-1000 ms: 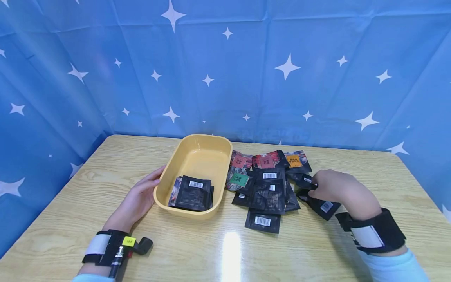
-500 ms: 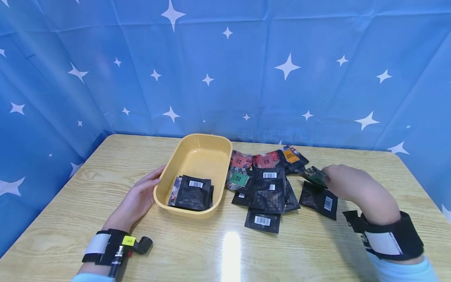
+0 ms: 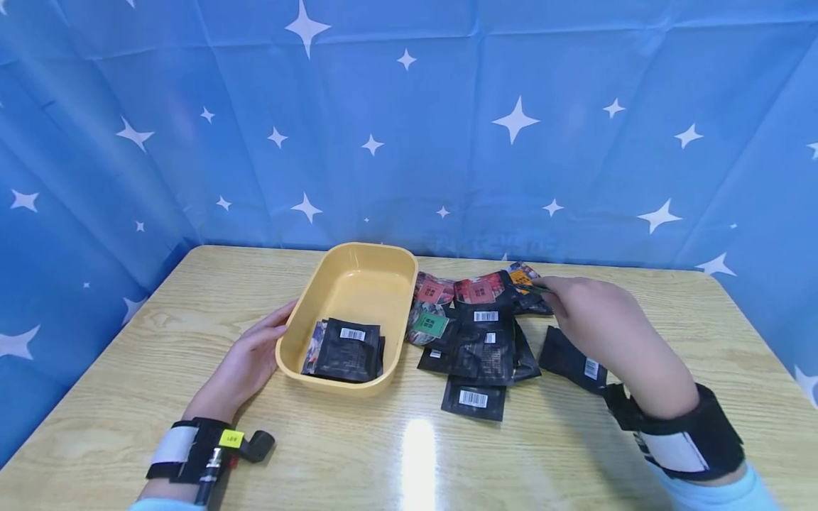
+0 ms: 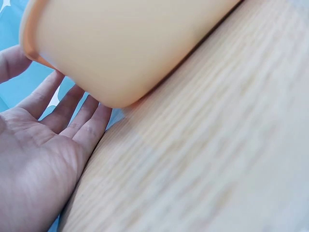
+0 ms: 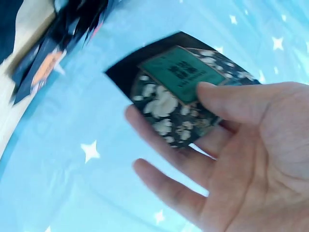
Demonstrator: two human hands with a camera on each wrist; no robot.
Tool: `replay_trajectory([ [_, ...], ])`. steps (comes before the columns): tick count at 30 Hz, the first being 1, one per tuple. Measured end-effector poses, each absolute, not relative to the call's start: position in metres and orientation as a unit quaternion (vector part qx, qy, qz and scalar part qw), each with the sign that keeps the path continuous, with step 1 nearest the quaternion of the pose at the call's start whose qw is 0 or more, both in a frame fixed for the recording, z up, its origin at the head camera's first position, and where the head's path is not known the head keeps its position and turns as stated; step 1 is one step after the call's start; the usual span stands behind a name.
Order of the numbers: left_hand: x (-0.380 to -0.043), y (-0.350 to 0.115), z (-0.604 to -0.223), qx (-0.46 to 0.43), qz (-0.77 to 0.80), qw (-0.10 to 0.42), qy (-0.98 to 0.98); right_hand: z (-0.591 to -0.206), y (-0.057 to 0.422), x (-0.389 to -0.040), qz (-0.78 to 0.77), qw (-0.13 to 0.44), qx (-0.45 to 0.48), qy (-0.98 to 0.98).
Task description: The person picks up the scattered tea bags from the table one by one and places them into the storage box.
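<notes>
My right hand (image 3: 597,319) is raised over the right side of a pile of black sachets (image 3: 482,348). Between thumb and fingers it pinches a sachet (image 5: 166,99) printed with white flowers and a green label, seen face-on in the right wrist view. From the head it shows only as a thin dark edge. My left hand (image 3: 246,362) rests at the left side of a yellow tray (image 3: 377,284); its fairly straight fingers (image 4: 89,121) touch the outer wall. Inside the tray's near end lies a small stack of sachets (image 3: 350,349).
One black sachet (image 3: 574,360) lies apart, right of the pile, under my right forearm. Another sachet (image 3: 473,399) sticks out at the pile's near side. Behind the wooden table (image 3: 332,454) hangs a blue curtain (image 3: 447,142) with white stars.
My right hand has lifted the green-labelled sachet off the table at the right, drawn back a little, then swung left over the pile. The left hand stays at the tray.
</notes>
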State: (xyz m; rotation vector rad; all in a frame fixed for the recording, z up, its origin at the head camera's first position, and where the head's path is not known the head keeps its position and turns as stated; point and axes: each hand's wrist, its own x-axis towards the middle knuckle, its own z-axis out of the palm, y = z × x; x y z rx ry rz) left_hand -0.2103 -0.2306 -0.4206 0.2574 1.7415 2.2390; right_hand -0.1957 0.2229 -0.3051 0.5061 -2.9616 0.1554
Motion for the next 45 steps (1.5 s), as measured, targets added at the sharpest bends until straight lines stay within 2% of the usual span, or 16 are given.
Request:
replay_trajectory([
  [9,-0.21,-0.231,-0.421,0.091,0.777,0.146,0.606,-0.324,0.173,-0.191,0.082,0.193,0.279,-0.937],
  [14,-0.21,-0.231,-0.422,0.089,0.778,0.147,0.604,-0.331,0.144,-0.183,0.074,0.219,0.34,-0.912],
  [20,-0.21,-0.229,-0.422,0.089,0.78,0.149,0.601,-0.333,0.111,-0.176,0.053,0.212,0.391,-0.894],
  [30,-0.211,-0.229,-0.423,0.104,0.787,0.14,0.592,-0.337,0.056,-0.169,0.011,0.153,0.434,-0.888],
  [45,-0.21,-0.229,-0.422,0.091,0.785,0.14,0.597,-0.338,0.055,-0.171,0.039,0.126,0.413,-0.901],
])
